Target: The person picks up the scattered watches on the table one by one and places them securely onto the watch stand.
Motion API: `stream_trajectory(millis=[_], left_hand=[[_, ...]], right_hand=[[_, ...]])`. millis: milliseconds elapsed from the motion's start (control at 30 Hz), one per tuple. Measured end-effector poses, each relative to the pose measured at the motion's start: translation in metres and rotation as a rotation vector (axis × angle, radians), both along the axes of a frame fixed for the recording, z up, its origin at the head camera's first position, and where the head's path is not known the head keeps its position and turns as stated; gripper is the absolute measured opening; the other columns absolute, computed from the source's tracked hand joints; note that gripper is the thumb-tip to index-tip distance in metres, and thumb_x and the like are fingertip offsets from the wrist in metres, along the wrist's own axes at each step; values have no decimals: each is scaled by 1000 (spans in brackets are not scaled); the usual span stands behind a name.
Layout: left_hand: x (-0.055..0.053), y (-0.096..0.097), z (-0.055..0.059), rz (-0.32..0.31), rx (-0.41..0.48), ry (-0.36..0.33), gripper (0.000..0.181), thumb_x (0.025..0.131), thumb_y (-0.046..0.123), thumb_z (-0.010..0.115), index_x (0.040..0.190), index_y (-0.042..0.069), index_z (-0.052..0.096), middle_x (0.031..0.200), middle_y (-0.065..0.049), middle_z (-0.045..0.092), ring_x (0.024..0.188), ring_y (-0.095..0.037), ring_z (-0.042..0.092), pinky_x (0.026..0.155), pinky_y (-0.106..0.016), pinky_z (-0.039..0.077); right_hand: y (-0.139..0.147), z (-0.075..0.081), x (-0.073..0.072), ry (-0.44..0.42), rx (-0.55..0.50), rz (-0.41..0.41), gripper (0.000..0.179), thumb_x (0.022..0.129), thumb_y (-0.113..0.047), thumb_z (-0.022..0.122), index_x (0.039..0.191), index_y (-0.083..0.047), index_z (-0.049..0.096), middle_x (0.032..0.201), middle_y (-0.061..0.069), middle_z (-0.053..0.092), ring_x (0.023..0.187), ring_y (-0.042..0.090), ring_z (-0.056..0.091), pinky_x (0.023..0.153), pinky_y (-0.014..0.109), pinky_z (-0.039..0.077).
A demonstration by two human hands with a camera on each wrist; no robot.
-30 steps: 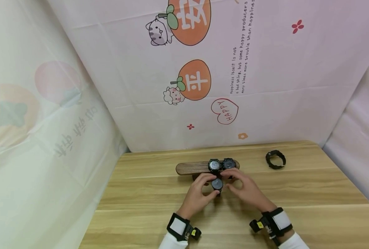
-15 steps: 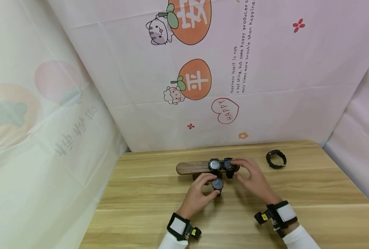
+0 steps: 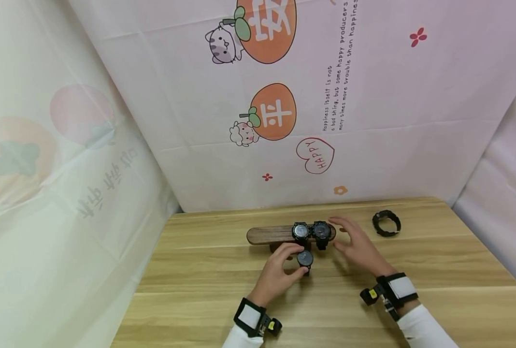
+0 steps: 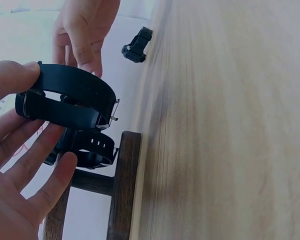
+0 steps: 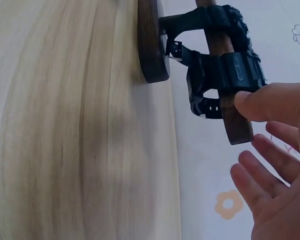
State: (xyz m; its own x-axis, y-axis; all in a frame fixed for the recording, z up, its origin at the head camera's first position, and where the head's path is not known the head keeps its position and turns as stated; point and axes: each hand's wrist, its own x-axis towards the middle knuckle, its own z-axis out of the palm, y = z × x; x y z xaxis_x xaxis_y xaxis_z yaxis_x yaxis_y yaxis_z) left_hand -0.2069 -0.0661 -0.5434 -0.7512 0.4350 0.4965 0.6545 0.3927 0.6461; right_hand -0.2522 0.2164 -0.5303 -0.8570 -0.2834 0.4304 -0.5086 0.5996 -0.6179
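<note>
My left hand pinches a black wristwatch between thumb and fingers, in front of the wooden watch stand. The left wrist view shows that watch's buckled strap forming a loop. Two more black watches, a silvery-faced one and a dark-faced one, sit side by side around the right part of the stand's bar. My right hand is at the bar's right end with its fingers spread. In the right wrist view its thumb overlaps the bar by the outer watch; contact is unclear.
Another black watch stands looped on the wooden table, right of the stand near the back edge. A printed white cloth hangs behind the table, with more cloth at both sides. The bar's left part carries no watch.
My right hand has moved right, from beside the held watch past the dark-faced watch to the bar's end. The left hand has kept its pinch on the watch in nearly the same spot.
</note>
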Motion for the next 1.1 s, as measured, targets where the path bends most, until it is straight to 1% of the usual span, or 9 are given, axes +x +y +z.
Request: stream_trajectory(millis=[100, 200, 300, 467, 700, 800, 967, 1100], left_hand=[[0, 0, 0, -5, 8, -23, 48, 97, 21, 81, 142, 16, 64, 141, 0, 64, 125, -17, 66, 99, -35, 61], [0, 0, 1, -2, 4, -22, 48, 97, 21, 81, 141, 15, 65, 141, 0, 64, 125, -16, 66, 99, -34, 61], [0, 0, 0, 2, -5, -5, 47, 97, 20, 81, 141, 13, 65, 140, 0, 64, 125, -15, 66, 98, -33, 61], [0, 0, -1, 6, -10, -1, 47, 98, 21, 80, 141, 16, 64, 140, 0, 64, 125, -15, 66, 98, -34, 61], [1, -1, 1, 1, 2, -46, 48, 97, 20, 82, 141, 18, 64, 141, 0, 64, 126, -18, 65, 100, -37, 61], [1, -1, 1, 2, 0, -40, 48, 97, 20, 82, 141, 16, 64, 141, 0, 64, 126, -18, 65, 100, -38, 61], [0, -2, 0, 8, -7, -5, 48, 97, 20, 81, 141, 15, 64, 141, -1, 64, 126, -17, 65, 99, -35, 61], [-1, -3, -2, 8, -10, 8, 47, 97, 19, 81, 141, 11, 64, 141, -2, 64, 126, -16, 66, 98, -34, 61]], right_hand=[[1, -1, -2, -30, 16, 25, 69, 90, 10, 75, 154, -1, 50, 156, 26, 50, 140, 45, 50, 108, 64, 51], [2, -1, -4, -51, 23, 41, 69, 92, 8, 76, 155, -2, 49, 157, 25, 50, 140, 45, 51, 108, 63, 52], [2, -2, -6, -82, 25, 48, 69, 93, 6, 75, 156, -4, 49, 159, 24, 49, 139, 44, 53, 108, 62, 53], [1, -3, -6, -112, 26, 41, 68, 94, 4, 75, 156, -5, 50, 156, 24, 52, 135, 44, 57, 106, 61, 55], [1, -2, -7, -124, 24, 27, 64, 95, 6, 73, 154, -5, 52, 151, 23, 57, 129, 42, 62, 103, 59, 57], [1, -1, -8, -134, 22, 24, 62, 95, 5, 74, 153, -4, 53, 150, 24, 58, 128, 43, 63, 103, 59, 57], [0, 1, -8, -142, 16, 15, 61, 95, 4, 74, 152, -4, 55, 149, 24, 60, 126, 44, 63, 103, 61, 56], [0, 2, -7, -144, 16, 11, 61, 95, 4, 75, 152, -4, 55, 149, 24, 60, 126, 44, 64, 103, 61, 56]])
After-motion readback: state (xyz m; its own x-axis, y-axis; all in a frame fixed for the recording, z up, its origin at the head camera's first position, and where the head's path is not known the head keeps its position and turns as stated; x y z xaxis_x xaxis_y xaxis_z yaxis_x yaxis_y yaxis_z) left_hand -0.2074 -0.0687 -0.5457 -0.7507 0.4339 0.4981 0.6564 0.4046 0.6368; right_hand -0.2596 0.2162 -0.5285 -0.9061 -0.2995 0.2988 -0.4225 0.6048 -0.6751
